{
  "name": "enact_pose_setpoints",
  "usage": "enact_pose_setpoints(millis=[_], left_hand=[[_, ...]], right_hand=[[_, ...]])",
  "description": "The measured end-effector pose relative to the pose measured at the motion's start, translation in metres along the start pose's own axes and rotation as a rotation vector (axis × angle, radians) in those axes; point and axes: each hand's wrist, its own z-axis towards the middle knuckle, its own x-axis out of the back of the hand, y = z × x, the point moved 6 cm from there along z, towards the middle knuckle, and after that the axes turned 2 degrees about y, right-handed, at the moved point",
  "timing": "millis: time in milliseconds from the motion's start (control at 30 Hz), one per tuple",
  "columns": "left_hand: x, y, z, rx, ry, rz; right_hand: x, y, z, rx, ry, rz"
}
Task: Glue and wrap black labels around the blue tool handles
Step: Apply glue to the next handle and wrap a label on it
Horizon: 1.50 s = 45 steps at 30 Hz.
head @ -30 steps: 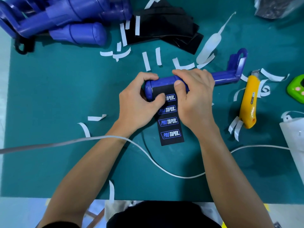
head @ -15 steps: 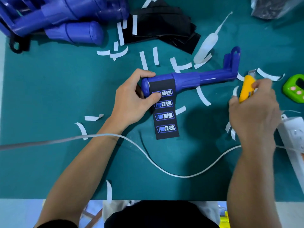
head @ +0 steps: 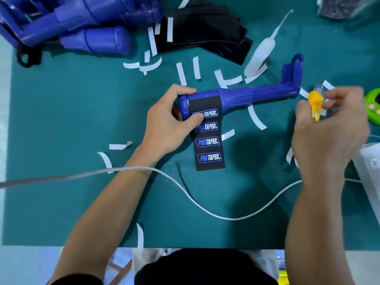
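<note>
White cable [head: 127, 168] across the teal mat [head: 61, 120], a green gadget [head: 373, 108] at its right edge

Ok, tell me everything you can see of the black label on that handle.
The black label is a matte rectangular strip printed with four blue-and-white PRO TAPER logos in a column. Its top end lies over the blue tool handle; the rest lies flat on the green mat. The thumb of the left hand presses its top logo.

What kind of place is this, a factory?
Probably a small workshop or assembly bench: there's a green work mat, a pile of matching blue tools, spare black labels, and white paper strips scattered around.
</note>
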Motion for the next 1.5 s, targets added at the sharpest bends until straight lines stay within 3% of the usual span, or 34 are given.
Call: enact_pose_setpoints(millis=[133,200,367,533,767,900,967,1067,1167,1233,1500], left_hand=[[0.0,-0.003,0.001,0.007,0.005,-0.004],[-0.001,-0.003,0.0,0.001,0.005,-0.008],[0.0,-0.003,0.0,-0.004,-0.004,-0.01],[-0.001,-0.002,0.001,-0.001,0.0,-0.008],[0.0,0.001,-0.001,0.002,0.005,0.0],[0.001,0.0,0.0,-0.003,0.009,-0.003],[0.001,0.0,0.001,0.001,0.01,-0.01],[0.001,0.0,0.001,0.001,0.006,-0.032],[0.001,-0.003,0.003,0.005,0.003,-0.039],[0.001,-0.002,0.004,0.001,0.004,-0.048],[0.001,0.002,0.005,0.007,-0.009,-0.054]], right_hand=[[-0.017,-0.07,-0.027,0.477,-0.176,0.066],[-0.027,-0.076,-0.029,0.535,-0.241,0.004],[-0.012,0.0,-0.002,0.087,-0.146,-0.234],[-0.014,0.031,-0.001,-0.034,-0.2,-0.265],[0.002,0.043,0.001,-0.144,0.008,0.004],[0.005,0.021,-0.003,-0.111,0.033,0.376],[-0.001,0.002,-0.01,-0.086,-0.069,0.61],[-0.024,-0.032,-0.037,-0.133,-0.425,0.867],[-0.057,-0.061,-0.078,-0.208,-0.817,0.864],[-0.074,-0.071,-0.097,-0.222,-0.968,0.821],[-0.085,-0.077,-0.111,-0.054,-0.933,0.578]])
